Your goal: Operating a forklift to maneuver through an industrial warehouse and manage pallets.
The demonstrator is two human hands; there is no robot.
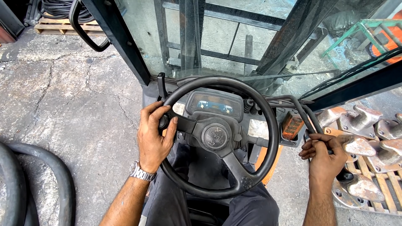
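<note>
Left grip first: my left hand (153,136) is wrapped around the knob on the left rim of the black steering wheel (268,138), fingers curled over it, thumb pressed against the spoke side. That is a closed hold, firm on the wheel. A metal wristwatch (140,172) sits just below it.

Over on the right, my right hand (323,155) is folded shut around a thin black control lever (298,104) that arcs up from beside the dash, fingers bunched tight on its end. Nothing loose in either grip.

I judge the step in hand to be driving: one hand steering, one on the lever. The wheel sits dead centre in front of me, over my lap, with the small dash display (213,103) behind its hub.

Through the windscreen the mast rails (190,33) stand upright, so I see past them only in strips. To the right, close beside the cab, lies a wooden pallet (379,184) loaded with heavy grey metal castings (361,145). To the left there is cracked concrete floor (75,109) and thick black hose (50,175).

My next move calls for a small, steady turn of the knob and a gentle touch on the lever, watching that pallet edge.
</note>
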